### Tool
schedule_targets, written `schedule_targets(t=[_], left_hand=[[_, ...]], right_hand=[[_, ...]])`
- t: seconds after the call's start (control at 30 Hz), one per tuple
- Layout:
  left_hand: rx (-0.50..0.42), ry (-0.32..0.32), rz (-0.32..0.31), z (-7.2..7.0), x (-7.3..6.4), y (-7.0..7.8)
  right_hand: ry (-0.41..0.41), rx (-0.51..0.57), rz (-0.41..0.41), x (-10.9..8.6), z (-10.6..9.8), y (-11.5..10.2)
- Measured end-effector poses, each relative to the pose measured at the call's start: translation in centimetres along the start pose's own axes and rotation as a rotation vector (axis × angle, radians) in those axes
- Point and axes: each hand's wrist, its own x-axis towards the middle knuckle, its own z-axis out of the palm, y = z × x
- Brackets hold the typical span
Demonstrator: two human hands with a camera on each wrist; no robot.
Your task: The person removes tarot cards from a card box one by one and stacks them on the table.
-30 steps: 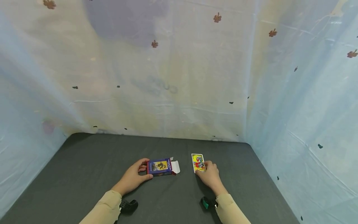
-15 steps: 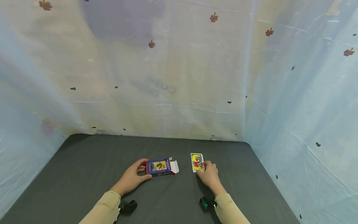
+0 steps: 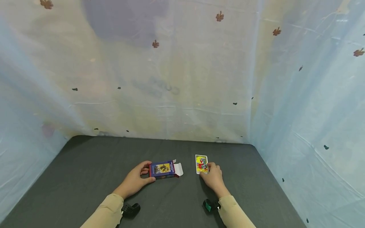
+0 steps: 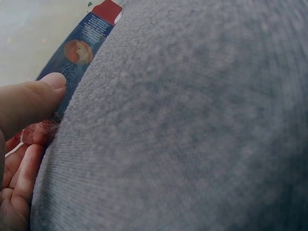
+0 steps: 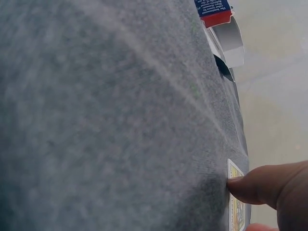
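Note:
A blue and red tarot card box lies flat on the dark cloth, its white end flap hanging out to the right. My left hand grips the box's left end; in the left wrist view, the thumb presses the box's narrow side. To the right of the box is a yellow tarot card with a white border and a red figure, face up. My right hand holds its near right corner, thumb on the near edge. Whether more cards lie under it cannot be told.
Dark grey cloth covers the table, slightly wrinkled. Pale translucent curtains with leaf prints stand behind and at both sides. Black straps sit at both wrists.
Both hands keep their places on the box and the card. The card has slid very slightly away from me; otherwise only the head view shifts a little.

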Motion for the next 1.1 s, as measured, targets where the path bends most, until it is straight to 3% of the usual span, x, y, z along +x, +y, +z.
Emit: schedule_targets(t=[0.43, 0.77, 1.1], left_hand=[[-0.002, -0.001, 0.006, 0.0, 0.1, -0.1], [-0.008, -0.003, 0.015, -0.1, 0.2, -0.2], [-0.010, -0.007, 0.008, 0.0, 0.2, -0.3]], right_hand=[[-0.004, 0.023, -0.011, 1.0, 0.2, 0.2], [-0.091, 0.025, -0.020, 0.9, -0.6, 0.5], [-0.041, 0.037, -0.025, 0.5, -0.5, 0.4]])
